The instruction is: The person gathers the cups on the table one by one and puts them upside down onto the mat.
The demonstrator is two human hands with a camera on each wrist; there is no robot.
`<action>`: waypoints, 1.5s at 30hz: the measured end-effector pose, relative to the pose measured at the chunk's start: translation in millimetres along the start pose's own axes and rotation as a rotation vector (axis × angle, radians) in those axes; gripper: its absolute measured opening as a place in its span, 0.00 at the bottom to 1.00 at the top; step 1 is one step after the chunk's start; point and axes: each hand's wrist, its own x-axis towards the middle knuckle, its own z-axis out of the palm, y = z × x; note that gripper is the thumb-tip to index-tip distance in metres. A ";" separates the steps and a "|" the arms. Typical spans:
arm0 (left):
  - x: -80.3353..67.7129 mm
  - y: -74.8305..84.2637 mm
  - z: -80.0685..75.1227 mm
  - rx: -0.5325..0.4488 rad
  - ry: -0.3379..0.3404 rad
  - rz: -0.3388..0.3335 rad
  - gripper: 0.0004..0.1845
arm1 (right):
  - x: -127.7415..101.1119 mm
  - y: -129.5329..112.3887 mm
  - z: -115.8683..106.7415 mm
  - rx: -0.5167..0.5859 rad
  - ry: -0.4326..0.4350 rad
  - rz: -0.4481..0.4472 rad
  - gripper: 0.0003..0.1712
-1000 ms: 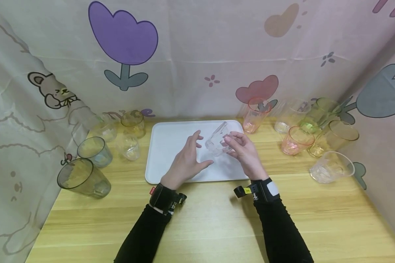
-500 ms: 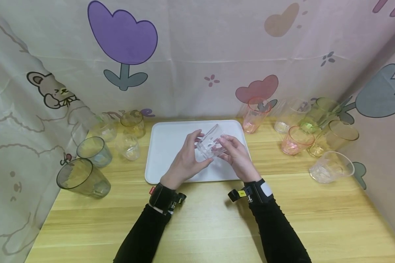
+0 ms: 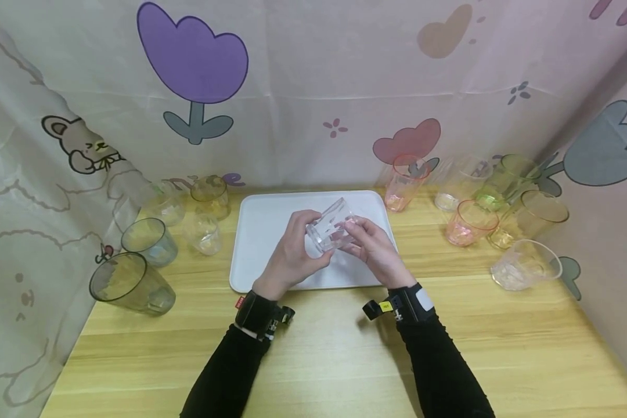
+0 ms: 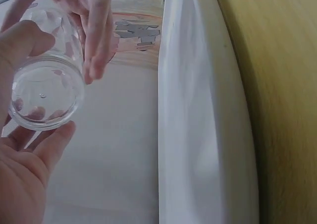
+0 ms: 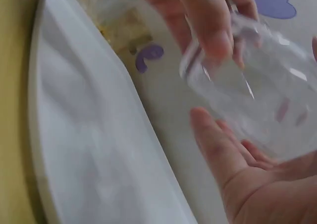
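Between my two hands a clear glass tumbler (image 3: 330, 225) is tilted above a white tray (image 3: 256, 232). My left hand (image 3: 291, 249) grips the tumbler's base end, thumb on one side and fingers on the other. In the left wrist view the round base (image 4: 45, 95) faces the camera. My right hand (image 3: 374, 251) holds the upper part, thumb on top and fingers underneath. From the right wrist camera the tumbler (image 5: 282, 90) lies aslant, the right fingers (image 5: 223, 149) below it and the left thumb at its base.
Left of the tray stand several glasses, among them a large grey one (image 3: 133, 284), a bluish one (image 3: 154, 244) and an amber one (image 3: 211, 197). On the right are a tall pink glass (image 3: 402, 186), a green one (image 3: 501, 186), a short pink one (image 3: 470, 223) and a clear one (image 3: 525, 266).
The right hand has brought the tumbler left and turned it toward the left hand. The left hand, earlier apart from it with spread fingers, has closed around its base end.
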 end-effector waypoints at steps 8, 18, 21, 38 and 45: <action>0.2 -2.5 -15.3 0.065 0.084 0.021 0.41 | -5.0 -15.2 -32.9 -0.246 0.116 -0.104 0.38; 9.6 -17.9 -38.6 0.149 0.216 -0.029 0.39 | -12.5 -19.0 -74.2 -0.809 0.341 -0.058 0.40; 16.0 -21.1 -49.4 0.192 0.174 -0.073 0.39 | -12.0 -16.4 -79.3 -0.906 0.312 -0.035 0.36; 54.0 -43.9 -82.7 0.313 -0.059 -0.432 0.37 | -4.0 -6.7 -85.6 -1.138 0.193 0.174 0.31; 55.4 -59.6 -68.8 0.411 -0.126 -0.536 0.37 | -4.5 -5.8 -87.0 -1.153 0.169 0.213 0.29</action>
